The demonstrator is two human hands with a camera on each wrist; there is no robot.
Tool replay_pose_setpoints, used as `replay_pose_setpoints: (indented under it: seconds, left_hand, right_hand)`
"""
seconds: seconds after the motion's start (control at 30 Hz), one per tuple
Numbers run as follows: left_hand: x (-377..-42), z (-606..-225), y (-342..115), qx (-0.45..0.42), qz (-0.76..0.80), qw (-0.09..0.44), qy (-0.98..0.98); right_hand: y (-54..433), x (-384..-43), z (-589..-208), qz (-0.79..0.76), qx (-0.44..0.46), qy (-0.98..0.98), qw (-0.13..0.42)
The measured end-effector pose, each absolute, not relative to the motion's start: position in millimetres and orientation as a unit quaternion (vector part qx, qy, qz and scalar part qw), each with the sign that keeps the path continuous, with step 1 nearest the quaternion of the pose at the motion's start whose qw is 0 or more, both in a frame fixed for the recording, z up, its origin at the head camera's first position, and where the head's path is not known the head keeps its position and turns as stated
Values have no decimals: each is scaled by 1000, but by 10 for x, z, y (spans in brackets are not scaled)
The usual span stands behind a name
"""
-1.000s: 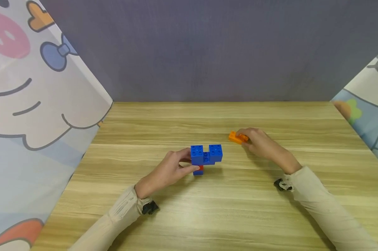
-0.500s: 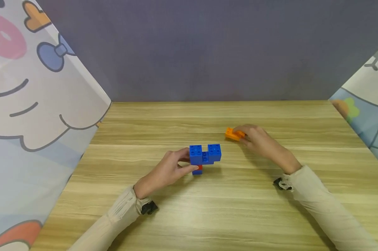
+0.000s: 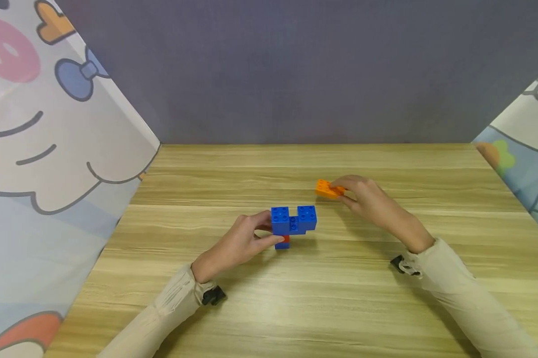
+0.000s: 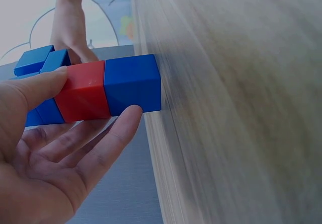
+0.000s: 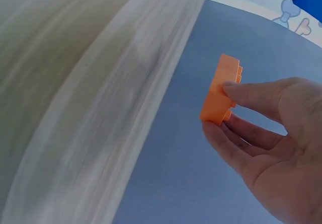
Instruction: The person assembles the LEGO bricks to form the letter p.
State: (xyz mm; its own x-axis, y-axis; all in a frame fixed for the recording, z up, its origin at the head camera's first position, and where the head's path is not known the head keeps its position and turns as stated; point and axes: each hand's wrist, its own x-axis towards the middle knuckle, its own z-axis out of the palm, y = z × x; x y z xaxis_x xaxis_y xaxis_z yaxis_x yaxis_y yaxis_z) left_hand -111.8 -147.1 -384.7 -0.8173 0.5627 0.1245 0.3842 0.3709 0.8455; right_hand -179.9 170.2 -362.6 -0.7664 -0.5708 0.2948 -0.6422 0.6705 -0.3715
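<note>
My left hand [image 3: 239,246] pinches a stack of toy building bricks between thumb and fingers. At its foot is a blue brick [image 4: 133,85], with a red brick [image 4: 83,90] on it. Above these lie more blue bricks, two of them standing apart as raised blocks [image 3: 279,221] on top. The right hand [image 3: 371,206] pinches a flat orange brick [image 5: 221,90] by its sides, studs showing in the head view. In the right wrist view this orange brick appears raised off the table. It is behind and to the right of the blue stack, apart from it.
A wood-grain table [image 3: 340,308] lies under both hands. A dark grey panel [image 3: 313,69] rises along its far edge. Walls with cartoon prints [image 3: 72,164] stand at the left and right sides.
The right hand has moved the orange brick a little left and away from me, turning it slightly. My left hand and the blue and red stack stay about where they were.
</note>
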Motion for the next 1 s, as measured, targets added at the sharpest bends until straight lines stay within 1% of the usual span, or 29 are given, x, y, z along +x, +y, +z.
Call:
replay_pose_setpoints:
  seconds: [0.8,1.0]
  left_hand:
    - [-1116,-3843,-1480,290,478,94,824]
    - [-1112,-3844,-1479,286,479,97,824]
  right_hand:
    - [1497,-1533,-3304,243,378,-883,136]
    - [1460,-1518,-3259,251,385,-875,149]
